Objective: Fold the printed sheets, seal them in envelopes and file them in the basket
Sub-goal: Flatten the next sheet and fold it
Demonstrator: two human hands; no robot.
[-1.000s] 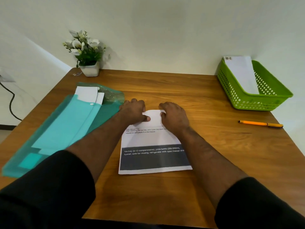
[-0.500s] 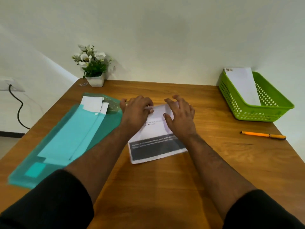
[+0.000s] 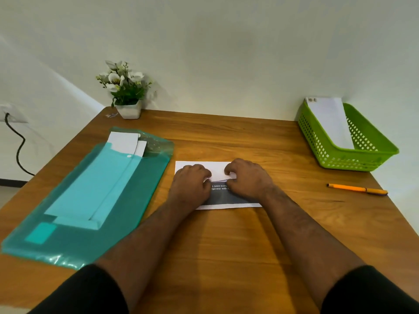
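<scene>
Near the middle of the worktop point(image 3: 226, 234) lies the printed sheet point(image 3: 217, 168), its far part folded over toward the person. The left hand point(image 3: 192, 180) and right hand point(image 3: 248, 177) rest on it side by side, fingers curled, pinching the folded edge against the dark printed band. A green basket point(image 3: 326, 152) sits at the far right corner with a white envelope point(image 3: 330, 121) leaning inside. An orange pen point(image 3: 357, 189) lies near the right edge. A teal folder point(image 3: 127, 200) holding envelopes covers the left side, and a potted plant point(image 3: 127, 91) stands at the far left corner.
</scene>
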